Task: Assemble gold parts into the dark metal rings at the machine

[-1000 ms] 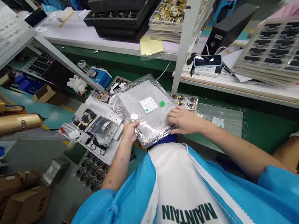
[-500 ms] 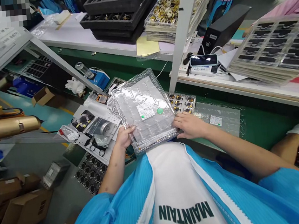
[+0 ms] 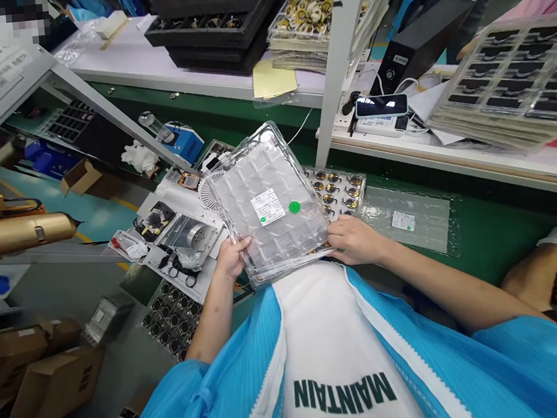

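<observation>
Close to my chest is a clear plastic tray (image 3: 255, 172), tilted, with a white printed label (image 3: 267, 207) and a green round sticker (image 3: 294, 207) on top. My left hand (image 3: 231, 256) grips its left edge, thumb on top and fingers underneath. At the lower right corner my right hand (image 3: 353, 240) is closed on the tray's edge, its fingertips partly hidden. More tray layers show beneath at the near edge; I cannot tell how many. Just behind my right hand lies a tray of small round parts (image 3: 338, 190) with black and yellow pieces.
A covered tray with a label (image 3: 435, 223) rests on the green bench at right. Left of my hands stands a fixture with a metal cylinder (image 3: 196, 235). A white post (image 3: 331, 99) rises behind. A phone (image 3: 381, 105) and stacked trays (image 3: 507, 82) occupy the right shelf.
My right hand has curled its fingers more tightly at the tray's near right corner. The tray has shifted slightly, and its near right edge looks a little separated from the layer below.
</observation>
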The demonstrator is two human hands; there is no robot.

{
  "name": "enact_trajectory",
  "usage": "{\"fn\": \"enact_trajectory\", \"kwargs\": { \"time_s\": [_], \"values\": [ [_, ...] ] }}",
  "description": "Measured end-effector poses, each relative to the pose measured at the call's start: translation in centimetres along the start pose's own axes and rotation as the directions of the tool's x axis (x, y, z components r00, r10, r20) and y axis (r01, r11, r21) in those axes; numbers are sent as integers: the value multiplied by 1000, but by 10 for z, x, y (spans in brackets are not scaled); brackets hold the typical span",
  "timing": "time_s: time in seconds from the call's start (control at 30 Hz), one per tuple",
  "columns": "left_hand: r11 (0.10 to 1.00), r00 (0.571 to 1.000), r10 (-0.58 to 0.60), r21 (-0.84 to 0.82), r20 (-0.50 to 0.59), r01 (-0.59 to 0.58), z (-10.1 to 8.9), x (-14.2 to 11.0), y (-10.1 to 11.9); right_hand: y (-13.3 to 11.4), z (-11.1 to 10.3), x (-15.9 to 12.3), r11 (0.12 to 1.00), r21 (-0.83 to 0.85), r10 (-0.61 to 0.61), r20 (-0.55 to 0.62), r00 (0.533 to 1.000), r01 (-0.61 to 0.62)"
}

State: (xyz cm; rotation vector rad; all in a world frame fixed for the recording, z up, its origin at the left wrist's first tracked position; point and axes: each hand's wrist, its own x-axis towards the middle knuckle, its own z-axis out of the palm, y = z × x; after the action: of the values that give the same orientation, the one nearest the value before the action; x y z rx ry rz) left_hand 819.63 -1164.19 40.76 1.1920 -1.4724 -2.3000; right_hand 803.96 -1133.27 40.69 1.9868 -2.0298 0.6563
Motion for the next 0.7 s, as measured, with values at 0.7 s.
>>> {"fn": "enact_trajectory", "kwargs": {
  "time_s": [0.7],
  "values": [
    [999, 1000, 15, -33, 3, -15, -13, 6, -19, -16, 24, -36, 980, -101, 161, -110, 981, -172]
  ]
}}
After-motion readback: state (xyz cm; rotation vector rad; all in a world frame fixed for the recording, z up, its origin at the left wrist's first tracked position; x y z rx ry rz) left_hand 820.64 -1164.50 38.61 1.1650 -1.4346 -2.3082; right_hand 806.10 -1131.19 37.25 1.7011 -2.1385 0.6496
